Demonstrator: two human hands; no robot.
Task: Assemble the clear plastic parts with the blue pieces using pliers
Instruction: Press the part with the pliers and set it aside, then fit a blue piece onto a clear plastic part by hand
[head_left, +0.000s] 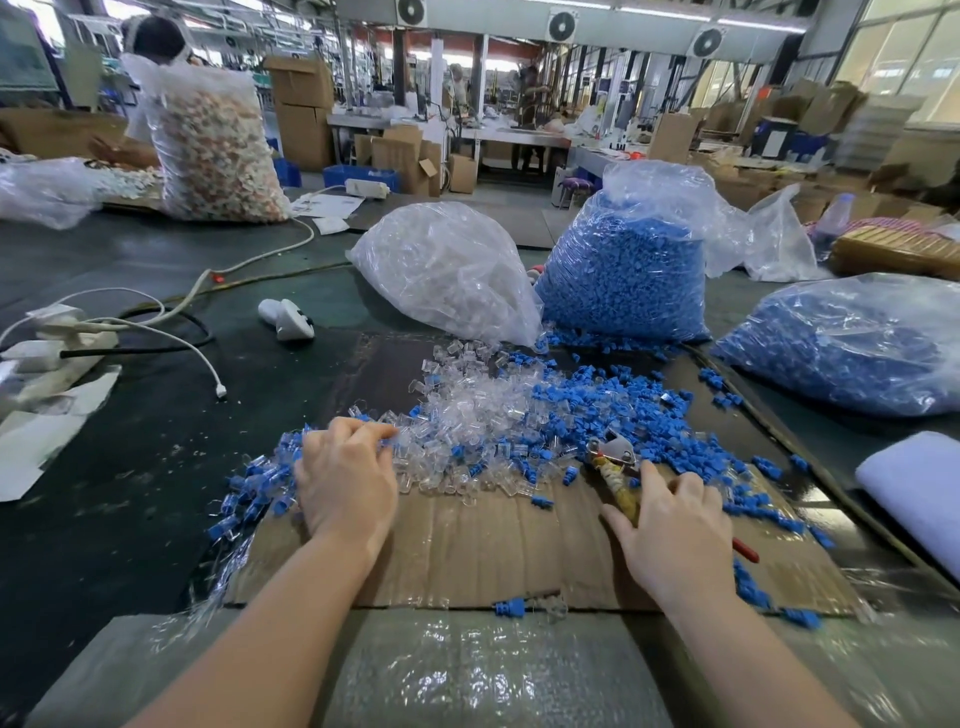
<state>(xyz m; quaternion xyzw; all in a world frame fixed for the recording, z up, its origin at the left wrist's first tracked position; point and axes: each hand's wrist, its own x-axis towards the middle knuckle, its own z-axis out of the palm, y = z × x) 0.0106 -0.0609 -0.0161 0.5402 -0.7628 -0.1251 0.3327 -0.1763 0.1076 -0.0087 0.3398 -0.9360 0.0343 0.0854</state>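
A heap of clear plastic parts (467, 415) lies on a cardboard sheet (478, 551), mixed with loose blue pieces (660, 415) to its right. Joined clear-and-blue parts (254, 488) pile up at the sheet's left edge. My left hand (345, 478) rests on the heap's left side, fingertips curled into the parts; what they pinch is hidden. My right hand (675, 530) lies over the pliers (613, 460), whose metal jaws point away from me and whose wrapped handle runs under my fingers. A red handle tip (745, 552) shows past the hand.
Behind the sheet stand a bag of clear parts (447, 270) and a bag of blue pieces (623, 260); another blue bag (847, 343) lies at right. White cables and a power strip (62, 338) sit at left. Bubble wrap (467, 670) covers the near edge.
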